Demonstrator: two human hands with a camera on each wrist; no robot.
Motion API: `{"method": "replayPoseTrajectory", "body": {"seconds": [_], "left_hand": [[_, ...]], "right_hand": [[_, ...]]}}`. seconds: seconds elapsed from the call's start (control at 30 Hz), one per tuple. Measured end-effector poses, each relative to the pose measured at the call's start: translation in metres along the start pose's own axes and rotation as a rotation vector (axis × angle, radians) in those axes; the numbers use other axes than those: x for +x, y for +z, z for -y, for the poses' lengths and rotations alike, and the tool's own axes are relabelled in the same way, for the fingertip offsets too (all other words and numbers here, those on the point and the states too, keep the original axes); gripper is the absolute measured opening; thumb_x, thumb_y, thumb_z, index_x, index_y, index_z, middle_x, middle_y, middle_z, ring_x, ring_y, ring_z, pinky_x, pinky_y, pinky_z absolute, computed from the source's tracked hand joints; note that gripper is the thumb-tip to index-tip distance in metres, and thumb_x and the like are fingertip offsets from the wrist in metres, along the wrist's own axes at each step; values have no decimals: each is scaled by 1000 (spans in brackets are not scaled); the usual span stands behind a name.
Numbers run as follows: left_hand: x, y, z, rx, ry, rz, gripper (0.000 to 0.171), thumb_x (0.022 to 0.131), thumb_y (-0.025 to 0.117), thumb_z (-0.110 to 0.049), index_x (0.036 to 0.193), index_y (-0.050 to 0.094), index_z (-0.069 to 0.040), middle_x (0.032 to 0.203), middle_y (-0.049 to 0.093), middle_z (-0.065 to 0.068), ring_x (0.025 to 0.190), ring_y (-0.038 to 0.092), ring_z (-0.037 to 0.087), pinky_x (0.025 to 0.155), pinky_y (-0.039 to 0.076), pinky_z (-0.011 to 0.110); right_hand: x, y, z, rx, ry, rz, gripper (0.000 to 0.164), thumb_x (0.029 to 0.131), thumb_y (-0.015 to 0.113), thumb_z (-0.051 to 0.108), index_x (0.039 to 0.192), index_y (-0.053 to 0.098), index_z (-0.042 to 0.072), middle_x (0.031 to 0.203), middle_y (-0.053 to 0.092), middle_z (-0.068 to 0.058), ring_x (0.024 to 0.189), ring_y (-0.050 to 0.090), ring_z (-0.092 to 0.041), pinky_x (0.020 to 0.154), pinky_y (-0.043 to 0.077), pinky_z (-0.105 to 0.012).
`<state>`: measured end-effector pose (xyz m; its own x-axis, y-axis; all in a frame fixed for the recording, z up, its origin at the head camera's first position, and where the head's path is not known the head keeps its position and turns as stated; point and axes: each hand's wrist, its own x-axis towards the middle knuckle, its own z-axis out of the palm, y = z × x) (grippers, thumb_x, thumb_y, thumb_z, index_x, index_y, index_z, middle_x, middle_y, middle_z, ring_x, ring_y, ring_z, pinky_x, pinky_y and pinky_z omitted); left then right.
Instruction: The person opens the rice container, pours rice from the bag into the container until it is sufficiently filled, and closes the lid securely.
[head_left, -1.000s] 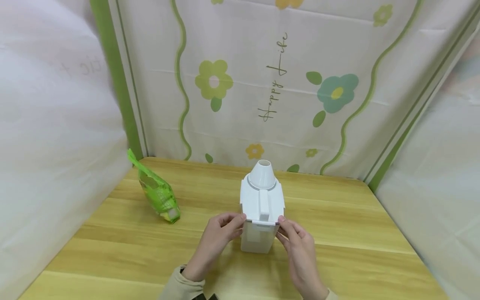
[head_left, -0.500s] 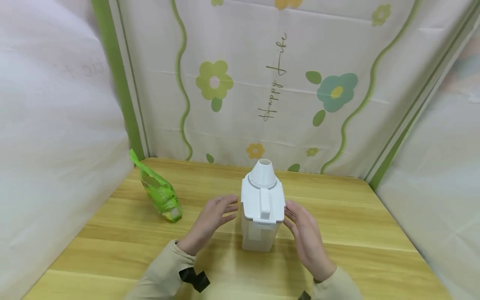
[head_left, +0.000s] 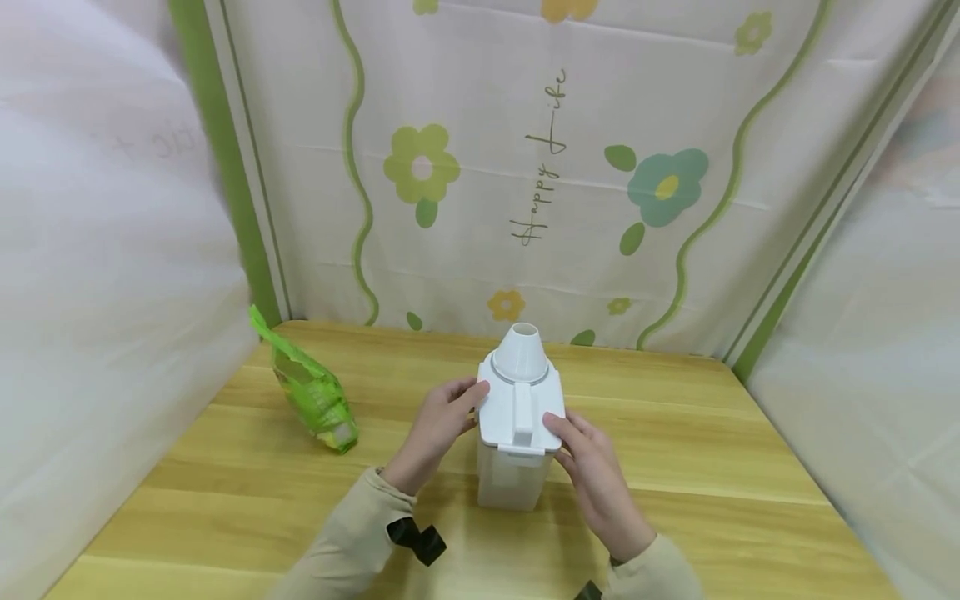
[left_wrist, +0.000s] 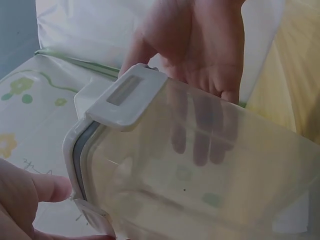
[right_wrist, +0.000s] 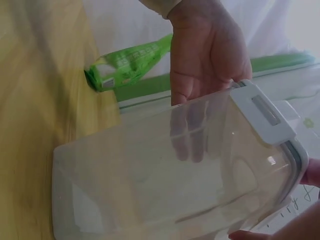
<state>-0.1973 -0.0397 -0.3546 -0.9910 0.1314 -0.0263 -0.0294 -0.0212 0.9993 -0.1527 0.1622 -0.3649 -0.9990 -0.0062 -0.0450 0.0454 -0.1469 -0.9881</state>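
A translucent plastic storage container stands upright on the table, topped by a white lid with a cone-shaped spout and a raised bar. My left hand holds its left side, thumb on the lid's edge and fingers against the wall. Opposite it, my right hand grips the right side, thumb on the lid near its front corner. Through the wall, the right hand's fingers show in the left wrist view. White side clips appear in the right wrist view; the lid looks seated.
A green mesh bag with unclear contents lies at the left on the wooden table. White curtain walls with printed flowers close off the back and both sides. Black straps sit at the sleeves.
Both hands let go of the lid's front corners, moved apart around the container, then came back in to hold its sides with thumbs on the lid. The container stayed in place.
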Motion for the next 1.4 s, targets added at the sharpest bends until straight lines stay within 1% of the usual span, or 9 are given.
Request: {"method": "replayPoseTrajectory", "body": {"seconds": [0.1, 0.27, 0.47, 0.63, 0.73, 0.9, 1.0, 1.17, 1.4], "left_hand": [[-2, -2, 1, 4, 1, 0, 55, 99, 61, -32, 137, 51, 6, 132, 55, 18, 118, 55, 29, 94, 52, 41], [-4, -4, 1, 13, 0, -2, 54, 97, 65, -32, 135, 54, 4, 126, 58, 15, 113, 58, 27, 92, 53, 41], [-4, -9, 3, -11, -25, 21, 57, 95, 67, -34, 133, 54, 6, 125, 58, 17, 109, 60, 27, 88, 55, 39], [-1, -14, 3, -41, -42, 74, 57, 94, 69, -32, 131, 54, 9, 125, 58, 18, 106, 61, 28, 87, 56, 39], [2, -17, 3, -59, -59, 99, 57, 93, 71, -30, 130, 54, 10, 124, 58, 19, 104, 62, 27, 87, 55, 39], [5, -21, 3, -98, -77, 135, 55, 93, 71, -24, 128, 52, 13, 122, 56, 22, 98, 63, 26, 86, 56, 39], [5, -23, 2, -133, -85, 144, 53, 93, 71, -20, 128, 51, 14, 123, 54, 23, 96, 63, 26, 87, 55, 39], [7, -24, 1, -183, -109, 147, 49, 92, 72, -16, 125, 53, 14, 122, 54, 23, 93, 63, 24, 87, 55, 38], [8, -24, 2, -224, -149, 140, 48, 90, 74, -14, 123, 54, 15, 116, 57, 20, 86, 64, 20, 83, 56, 34]], "right_hand": [[-2, 1, 0, -8, -9, 14, 61, 96, 63, 28, 141, 43, -8, 141, 47, -18, 125, 46, -27, 108, 36, -42], [-3, 0, -1, -85, -41, 15, 66, 97, 62, 33, 145, 39, -8, 147, 42, -17, 133, 40, -27, 108, 37, -46], [-1, -2, -4, -112, -51, 11, 61, 97, 63, 32, 141, 45, -6, 143, 47, -16, 129, 44, -27, 104, 42, -44], [0, -4, -6, -115, -38, -2, 59, 96, 64, 32, 139, 48, -4, 139, 51, -13, 127, 47, -25, 102, 43, -43], [0, -5, -7, -117, -36, -4, 61, 96, 64, 34, 140, 47, -5, 140, 50, -13, 127, 47, -25, 102, 43, -42], [1, -5, -10, -113, -36, -30, 58, 99, 59, 36, 137, 50, -6, 136, 52, -16, 122, 50, -25, 100, 45, -37], [1, -5, -11, -101, -40, -48, 55, 100, 57, 36, 134, 54, -6, 133, 54, -17, 118, 52, -24, 98, 47, -34], [2, -4, -13, -92, -49, -70, 53, 100, 58, 35, 133, 55, -7, 131, 55, -17, 115, 54, -23, 96, 49, -32], [1, -4, -14, -91, -31, -95, 58, 98, 61, 35, 136, 51, -8, 134, 54, -18, 116, 54, -23, 95, 49, -31]]}}
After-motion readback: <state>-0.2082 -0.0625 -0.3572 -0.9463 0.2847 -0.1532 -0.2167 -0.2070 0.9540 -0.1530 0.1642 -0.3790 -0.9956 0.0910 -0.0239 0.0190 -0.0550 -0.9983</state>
